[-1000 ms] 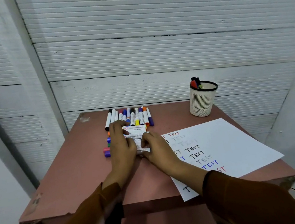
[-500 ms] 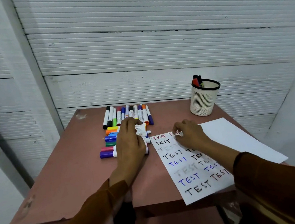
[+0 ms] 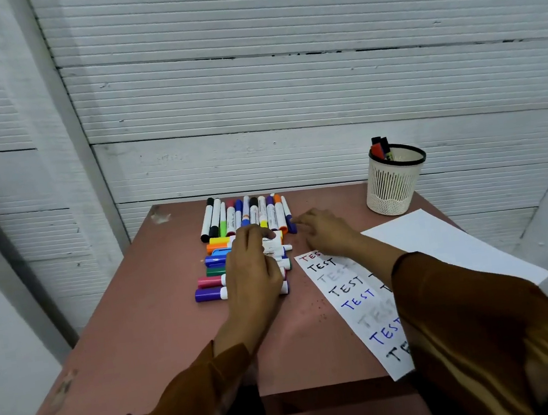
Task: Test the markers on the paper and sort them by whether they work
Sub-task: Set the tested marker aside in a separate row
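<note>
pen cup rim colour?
Black rim on a cream slotted cup; head view shows it.

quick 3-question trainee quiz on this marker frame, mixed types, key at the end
1. True or false: the cup stands on the paper.
2. The left hand rests on: A) the stacked markers B) the cup C) the paper.
3. Fill in: the word written repeatedly on the paper is ____.

Key: 1 false, it stands on the table behind the paper; 2 A; 3 TEST.
</note>
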The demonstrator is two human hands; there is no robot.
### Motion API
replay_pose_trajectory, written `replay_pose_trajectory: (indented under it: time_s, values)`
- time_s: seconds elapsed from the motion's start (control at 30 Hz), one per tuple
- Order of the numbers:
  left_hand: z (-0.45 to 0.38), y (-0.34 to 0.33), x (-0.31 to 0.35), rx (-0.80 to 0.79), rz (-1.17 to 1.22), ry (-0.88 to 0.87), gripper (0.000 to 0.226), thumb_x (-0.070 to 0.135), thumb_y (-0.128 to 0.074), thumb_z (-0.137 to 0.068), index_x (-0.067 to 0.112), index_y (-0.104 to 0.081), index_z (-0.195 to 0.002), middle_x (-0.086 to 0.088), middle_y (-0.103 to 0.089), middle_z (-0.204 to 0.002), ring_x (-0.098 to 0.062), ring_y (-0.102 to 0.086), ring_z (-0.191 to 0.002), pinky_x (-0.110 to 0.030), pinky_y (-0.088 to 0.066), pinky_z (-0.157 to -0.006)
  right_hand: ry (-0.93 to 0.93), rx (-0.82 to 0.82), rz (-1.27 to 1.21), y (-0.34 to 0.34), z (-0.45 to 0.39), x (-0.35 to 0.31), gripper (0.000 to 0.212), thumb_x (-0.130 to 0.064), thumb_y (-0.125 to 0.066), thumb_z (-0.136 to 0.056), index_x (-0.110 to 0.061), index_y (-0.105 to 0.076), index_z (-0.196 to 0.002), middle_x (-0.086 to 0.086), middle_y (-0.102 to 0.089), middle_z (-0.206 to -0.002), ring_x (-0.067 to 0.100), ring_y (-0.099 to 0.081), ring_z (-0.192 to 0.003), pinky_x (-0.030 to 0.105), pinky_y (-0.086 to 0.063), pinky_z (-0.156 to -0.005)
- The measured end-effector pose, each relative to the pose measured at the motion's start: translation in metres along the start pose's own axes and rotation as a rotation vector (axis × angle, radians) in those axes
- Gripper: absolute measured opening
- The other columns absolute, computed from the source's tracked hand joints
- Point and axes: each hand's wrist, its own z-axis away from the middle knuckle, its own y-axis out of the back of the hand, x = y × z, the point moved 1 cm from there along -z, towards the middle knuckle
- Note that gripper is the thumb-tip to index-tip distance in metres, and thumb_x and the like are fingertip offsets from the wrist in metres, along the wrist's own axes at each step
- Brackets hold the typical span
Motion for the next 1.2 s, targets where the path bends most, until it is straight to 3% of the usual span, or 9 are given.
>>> replay_pose_trajectory:
  time_s: [0.1,0.27,0.37,0.53,0.67,0.8,1.0,1.1,1.2]
  values:
    - [0.0,0.0,-0.001,-0.009,0.002,-0.006,0.033,-0.005,-0.045,-0.071,0.013,-0.055,-0.097,-0.004,-0.052,-0.107,-0.019,-0.053,-0.084,-0.038,-0.046,-0.067,-0.02,0.008,0.041,-0.01,-0.001,0.001,0.044,-0.018,-0.037,-0.097,-0.026,-0.04,-0.14,0.004,-0.039,-0.143,0.028,-0.032,-0.13,0.043,-0.026,-0.105]
    - [-0.001,0.0,0.0,-0.025,-0.016,0.005,0.033,-0.006,-0.048,-0.072,0.013,-0.055,-0.098,-0.004,-0.052,-0.107,-0.019,-0.053,-0.083,-0.039,-0.047,-0.067,-0.098,0.228,-0.146,-0.008,-0.003,0.007,0.028,-0.019,-0.045,-0.094,-0.014,-0.054,-0.12,0.014,-0.056,-0.12,0.032,-0.049,-0.111,0.037,-0.041,-0.089]
    - [0.0,-0.001,0.002,-0.039,-0.035,0.002,0.033,-0.008,-0.05,-0.073,0.013,-0.056,-0.098,-0.005,-0.052,-0.106,-0.02,-0.053,-0.078,-0.041,-0.048,-0.064,-0.074,0.183,-0.187,-0.007,-0.003,0.005,0.029,-0.022,-0.05,-0.094,-0.017,-0.059,-0.121,0.015,-0.06,-0.114,0.032,-0.053,-0.107,0.031,-0.041,-0.084]
    - [0.002,-0.001,0.004,-0.061,-0.046,-0.047,0.018,0.011,-0.051,-0.083,0.015,-0.056,-0.099,0.0,-0.054,-0.104,-0.014,-0.052,-0.08,-0.031,-0.045,-0.066,-0.199,0.226,-0.297,-0.007,-0.001,0.006,0.016,-0.003,-0.054,-0.088,-0.005,-0.066,-0.097,0.017,-0.066,-0.104,0.03,-0.059,-0.094,0.028,-0.043,-0.076]
    - [0.005,-0.001,0.008,-0.109,-0.075,-0.094,0.031,0.037,-0.04,-0.09,0.016,-0.057,-0.103,0.002,-0.056,-0.103,-0.011,-0.051,-0.084,-0.025,-0.038,-0.07,-0.442,0.368,-1.003,0.003,0.009,0.011,0.029,0.01,-0.049,-0.086,-0.012,-0.039,-0.103,0.018,-0.053,-0.099,0.024,-0.055,-0.069,0.028,-0.048,-0.053]
    - [0.006,0.0,0.013,-0.121,-0.1,-0.135,0.039,0.04,-0.033,-0.091,0.014,-0.06,-0.103,-0.002,-0.061,-0.101,-0.015,-0.054,-0.088,-0.025,-0.037,-0.073,-0.408,0.211,-1.572,0.013,0.03,0.001,0.027,0.013,-0.045,-0.089,-0.009,-0.037,-0.102,0.016,-0.051,-0.088,0.028,-0.062,-0.073,0.041,-0.056,-0.073]
    - [0.008,-0.004,0.02,-0.215,-0.229,-0.169,0.048,0.042,-0.035,-0.091,0.011,-0.057,-0.122,-0.009,-0.063,-0.115,-0.026,-0.059,-0.103,-0.037,-0.045,-0.084,-0.313,0.111,-1.553,0.006,0.056,-0.01,0.012,-0.017,-0.053,-0.095,-0.014,-0.054,-0.083,0.008,-0.064,-0.082,0.023,-0.062,-0.082,0.038,-0.051,-0.085]
    - [0.007,-0.004,0.022,-0.227,-0.243,-0.199,0.047,0.044,-0.044,-0.09,0.013,-0.055,-0.123,-0.006,-0.063,-0.114,-0.025,-0.059,-0.1,-0.034,-0.044,-0.082,-0.24,0.079,-1.472,0.0,0.069,-0.016,0.011,-0.016,-0.058,-0.091,-0.019,-0.061,-0.08,0.0,-0.06,-0.08,0.013,-0.05,-0.077,0.024,-0.042,-0.07]
    - [0.005,-0.003,0.034,-0.244,-0.162,-0.123,0.035,0.028,-0.055,-0.091,0.015,-0.051,-0.123,-0.002,-0.061,-0.109,-0.018,-0.056,-0.094,-0.024,-0.039,-0.075,-0.202,0.059,-1.455,-0.003,0.078,-0.017,0.006,-0.012,-0.06,-0.089,-0.016,-0.06,-0.085,0.0,-0.059,-0.078,0.006,-0.049,-0.065,0.019,-0.035,-0.059]
